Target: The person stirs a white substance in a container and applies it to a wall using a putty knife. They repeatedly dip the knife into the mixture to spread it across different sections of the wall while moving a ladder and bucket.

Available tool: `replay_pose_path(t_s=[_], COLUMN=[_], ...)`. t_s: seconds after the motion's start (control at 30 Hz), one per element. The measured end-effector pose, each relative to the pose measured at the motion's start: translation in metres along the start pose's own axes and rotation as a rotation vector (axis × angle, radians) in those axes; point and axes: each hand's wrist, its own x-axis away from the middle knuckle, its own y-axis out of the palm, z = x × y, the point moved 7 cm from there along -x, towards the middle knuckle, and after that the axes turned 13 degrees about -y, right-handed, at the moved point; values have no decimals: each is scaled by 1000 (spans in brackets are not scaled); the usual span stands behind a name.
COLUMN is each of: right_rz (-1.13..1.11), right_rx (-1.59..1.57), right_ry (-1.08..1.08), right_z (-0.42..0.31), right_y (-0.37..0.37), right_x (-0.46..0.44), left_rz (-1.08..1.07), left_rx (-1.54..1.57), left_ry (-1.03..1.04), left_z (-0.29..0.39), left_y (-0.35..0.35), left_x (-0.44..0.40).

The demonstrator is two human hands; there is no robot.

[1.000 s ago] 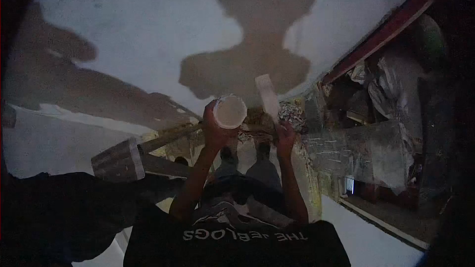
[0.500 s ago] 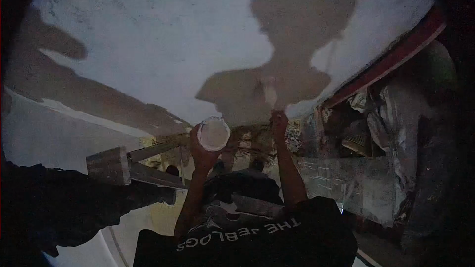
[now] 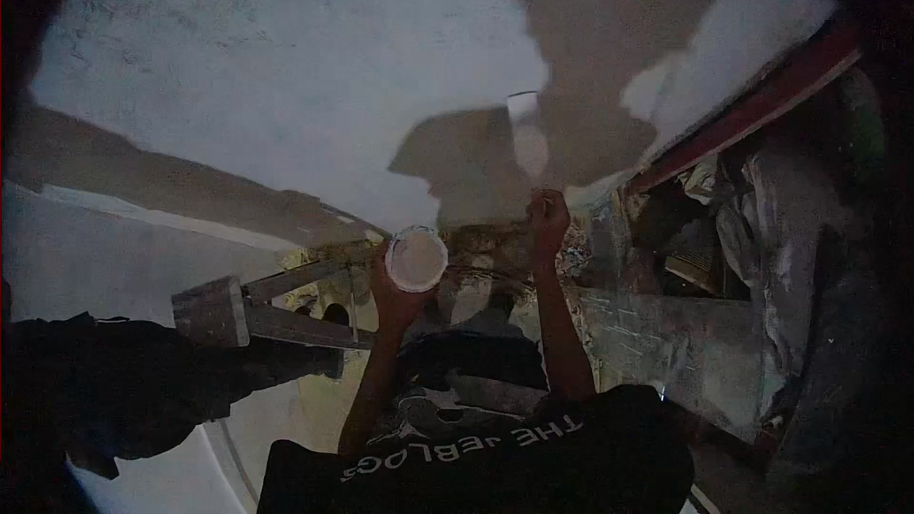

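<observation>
Left grip [image 3: 394, 299] round tub [image 3: 417, 259]; right grip [image 3: 547, 215] clenched on flat blade [image 3: 528, 138]; tub's rim apart from blade, open gap between.

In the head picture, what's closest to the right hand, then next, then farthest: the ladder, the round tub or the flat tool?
1. Flat tool: in the right hand.
2. Round tub: in the left hand.
3. Ladder: farther over, left side.

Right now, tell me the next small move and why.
Probably press the flat tool lightly to the wall: the right hand holds it raised before that surface, though contact is unclear, while the left hand holds the round tub lower.
</observation>
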Motion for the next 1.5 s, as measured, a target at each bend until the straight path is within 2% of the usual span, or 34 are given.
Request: replay_pose_path(t_s=[0.07,0.13,0.2,0.23,0.27,0.3,0.37,0.4,0.47,0.5,0.57,0.7,0.73,0.8,0.83,0.9,0.97,1.0,1.07,1.17,1.2,1.27,1.33,1.43,1.5], right_rz=[-69,-95,-205,-258,-335,-340,-93,-105,101,94,130,43,113,183,249,284,113,112,97,36,38,5,-26,41,5], right_rx=[105,453,823,860,605,604,688,693,241,244,-128,-40,143,328,-45,-422,203,206,-41,-159,-164,143,298,134,-31], right_ry=[-7,20,178,250,426,425,-5,1,150,159,-3,-92,-133,-183,-78,27,104,106,75,-15,-20,-25,-30,-304,-166], right_z=[37,129,218,243,265,245,129,90,28,-6,-60,65,104,128,142,138,78,31,-51,-61,-52,12,94,229,232], right_y=[20,16,1,-7,-19,-14,-29,-29,-24,-20,-9,13,13,-4,-13,-5,-10,-9,0,17,22,38,44,41,43], right_x=[-8,14,53,69,74,75,69,63,31,19,-9,-9,9,40,50,42,46,39,18,2,2,6,32,77,74], left_rz=[39,18,13,0,-13,-10,-97,-96,22,20,-67,-66,-77,-83,-63,-27,-36,-38,-17,-103,-99,-20,2,31,38], left_rx=[-133,-88,-52,-27,-2,-3,238,238,-184,-189,18,9,15,30,32,39,70,70,-2,-27,-27,27,-16,-64,-67], left_ry=[3,23,41,-15,-76,-79,-153,-167,5,-6,-64,-47,-30,-10,24,54,-77,-80,21,-34,-28,59,70,48,15], left_z=[-2,-1,1,-1,-5,-9,-23,-26,-16,-14,-5,3,5,0,-10,-12,-17,-21,-22,-13,-15,-17,-15,-5,-7], left_y=[-3,2,-2,-3,-4,-6,3,3,0,-2,0,-5,-7,-8,-6,-8,-13,-13,-11,-7,-7,-10,-11,-15,-17], left_x=[3,0,2,4,1,-1,-1,0,-3,-2,0,2,2,4,4,-1,1,-1,0,1,0,0,3,10,11])
